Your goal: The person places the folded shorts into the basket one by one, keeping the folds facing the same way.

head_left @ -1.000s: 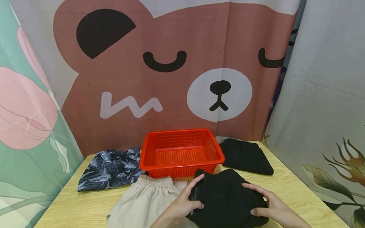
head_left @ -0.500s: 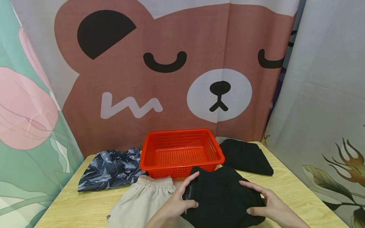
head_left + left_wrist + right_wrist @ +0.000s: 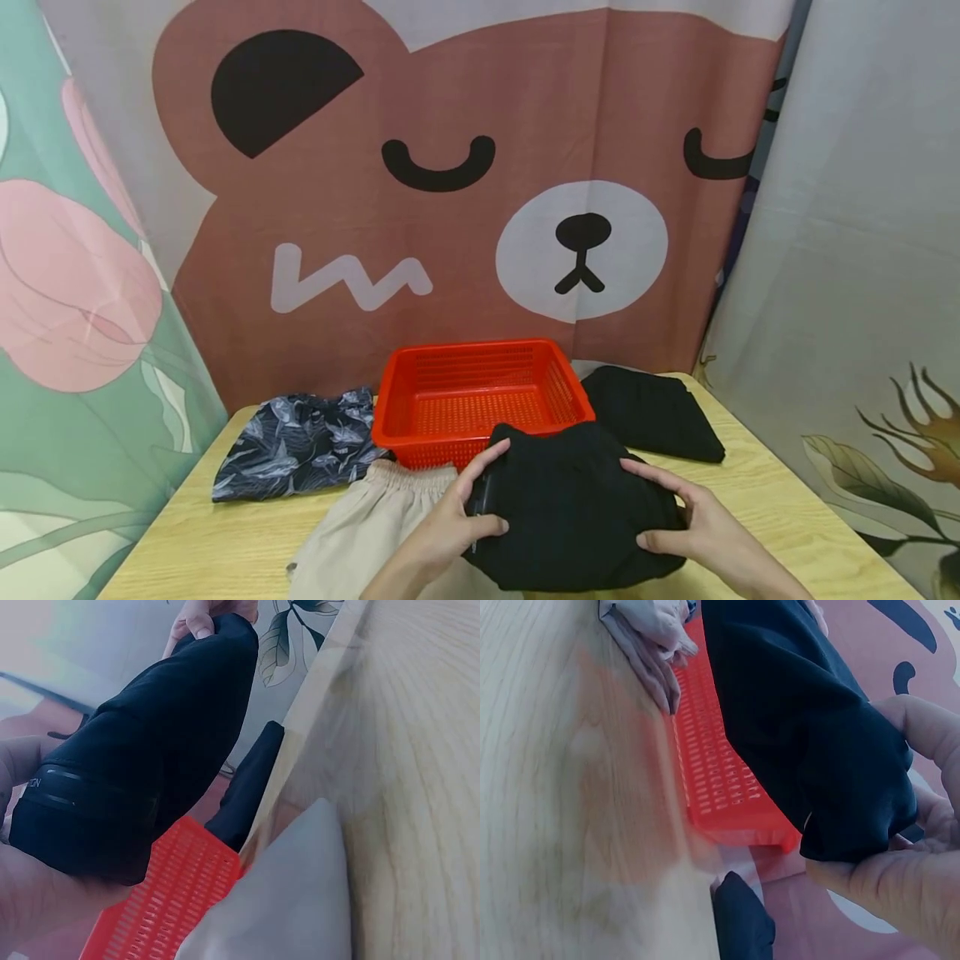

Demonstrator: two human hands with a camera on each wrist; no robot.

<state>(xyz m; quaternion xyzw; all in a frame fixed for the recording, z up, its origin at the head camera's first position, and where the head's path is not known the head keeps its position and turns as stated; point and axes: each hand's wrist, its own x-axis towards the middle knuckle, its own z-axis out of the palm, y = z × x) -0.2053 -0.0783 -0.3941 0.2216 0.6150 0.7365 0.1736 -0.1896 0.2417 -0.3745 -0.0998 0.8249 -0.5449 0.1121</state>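
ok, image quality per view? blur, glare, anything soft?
Head view: sharp, even light, no glare, black garment shows little detail. Left wrist view: hazy, washed-out top left, table smeared. Right wrist view: table motion-blurred, red basket soft, right hand close and large.

This looks like a room in a home, set up as a small corner for sorting laundry. A light wooden tabletop (image 3: pixel 757 500) stands hemmed in by hanging cloths: beyond the fingers (image 3: pixel 480 467) a big brown cartoon bear sheet (image 3: pixel 450 208) fills the back, to their left hangs a green cloth with a pink tulip (image 3: pixel 67 292), to their right a grey curtain with printed flowers (image 3: pixel 847 250). Household clothing lies about the fingers: beige shorts (image 3: pixel 375 525) just left of them, a leaf-print garment (image 3: pixel 300 442) further left, folded black clothes (image 3: pixel 652 412) beyond on the right. A red plastic laundry basket (image 3: pixel 480 392) sits just past them.
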